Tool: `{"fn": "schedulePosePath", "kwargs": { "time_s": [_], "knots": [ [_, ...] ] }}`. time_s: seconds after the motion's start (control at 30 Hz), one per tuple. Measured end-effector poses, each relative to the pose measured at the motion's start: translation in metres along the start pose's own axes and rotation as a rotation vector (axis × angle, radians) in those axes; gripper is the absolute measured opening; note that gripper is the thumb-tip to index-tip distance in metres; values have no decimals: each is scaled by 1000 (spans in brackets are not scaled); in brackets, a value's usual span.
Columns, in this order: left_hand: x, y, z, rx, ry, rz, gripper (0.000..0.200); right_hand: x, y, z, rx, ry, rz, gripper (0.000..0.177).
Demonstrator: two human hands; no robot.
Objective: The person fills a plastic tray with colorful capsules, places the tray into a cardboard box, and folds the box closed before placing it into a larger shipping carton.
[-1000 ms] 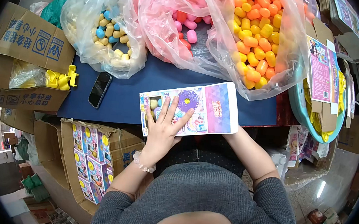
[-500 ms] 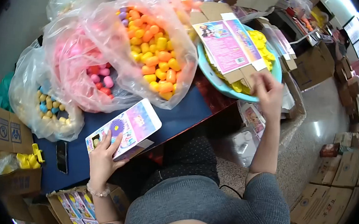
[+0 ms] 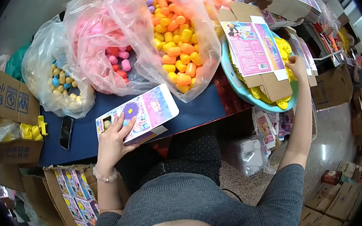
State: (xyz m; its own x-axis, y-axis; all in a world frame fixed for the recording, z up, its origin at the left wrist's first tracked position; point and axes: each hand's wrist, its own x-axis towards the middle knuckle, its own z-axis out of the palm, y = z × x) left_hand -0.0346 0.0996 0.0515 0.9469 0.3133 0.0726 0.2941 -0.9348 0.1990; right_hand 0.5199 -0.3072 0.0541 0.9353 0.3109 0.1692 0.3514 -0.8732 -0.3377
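Note:
My left hand (image 3: 115,139) lies over the lower end of a colourful printed box (image 3: 151,110), thumb at its side and fingers on the face; the box's upper flap stands open. My right hand (image 3: 297,68) is at the right part of a light blue basin (image 3: 231,76), its fingers bent together by yellow pieces (image 3: 284,48). Whatever those fingertips pinch is too small to make out. Flat printed cartons (image 3: 255,48) rest on top of the basin beside that hand.
Clear bags hold orange and yellow capsules (image 3: 182,48), pink ones (image 3: 125,65) and beige and blue ones (image 3: 61,81). A phone (image 3: 66,133) lies on the blue table (image 3: 198,110). Below left, a carton (image 3: 54,188) holds printed boxes. Another person (image 3: 359,72) is far right.
My right hand has moved from the cartons' lower edge to the yellow pieces at the basin's right side. The view has shifted. My left hand stays on the box.

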Motion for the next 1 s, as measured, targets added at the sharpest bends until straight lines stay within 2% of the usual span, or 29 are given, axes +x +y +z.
{"fn": "schedulePosePath", "kwargs": {
  "time_s": [0.13, 0.23, 0.27, 0.3, 0.33, 0.37, 0.4, 0.47, 0.5, 0.53, 0.57, 0.63, 0.7, 0.73, 0.8, 0.83, 0.93, 1.0],
  "knots": [
    [0, 0, 0, 24, -26, -12, 94, 5, 11, 9, 180, -10, 70, 44],
    [1, -1, 0, 7, -36, -12, 93, -9, -7, -26, 98, -74, 31, 37],
    [0, -3, 0, 6, -42, -5, 93, -14, 4, -33, 164, 39, -36, 38],
    [-2, -2, -2, 4, -70, -20, 92, -37, -24, -53, 54, 237, 10, 36],
    [-2, -1, -2, -29, -57, -15, 92, -49, -43, -71, -6, 325, 40, 32],
    [-3, -2, -1, -60, -44, -10, 91, -51, -39, -79, 180, 324, -39, 24],
    [-4, -3, 2, -57, -35, 0, 90, -77, -84, -77, 431, 370, -247, 12],
    [-7, -4, 2, -48, -30, 11, 89, -156, -229, -56, 676, 280, -489, 9],
    [-8, -6, 5, -53, -13, 24, 88, -179, -260, -34, 679, 89, -639, 12],
    [-8, -7, 2, -53, -13, 10, 88, -200, -303, -20, 522, -59, -880, 14],
    [-7, -9, -2, -67, -37, 23, 87, -212, -338, 2, 503, -195, -988, 17],
    [-8, -18, -4, -82, -32, 63, 84, -216, -374, 65, 485, -296, -1248, 16],
    [-7, -27, -2, -105, -42, 69, 84, -213, -388, 99, 409, -572, -1343, 14],
    [-5, -32, -2, -125, -54, 90, 83, -214, -391, 102, 397, -672, -1274, 17],
    [0, -41, -5, -116, -21, 108, 78, -207, -400, 99, 444, -738, -1236, 17],
    [4, -44, -8, -161, -39, 122, 76, -206, -405, 99, 387, -683, -1206, 19],
    [18, -52, -16, -270, -63, 147, 69, -205, -419, 113, 394, -811, -877, 23],
    [29, -55, -27, -330, -160, 91, 72, -192, -431, 110, 328, -894, -884, 22]
  ]
}}
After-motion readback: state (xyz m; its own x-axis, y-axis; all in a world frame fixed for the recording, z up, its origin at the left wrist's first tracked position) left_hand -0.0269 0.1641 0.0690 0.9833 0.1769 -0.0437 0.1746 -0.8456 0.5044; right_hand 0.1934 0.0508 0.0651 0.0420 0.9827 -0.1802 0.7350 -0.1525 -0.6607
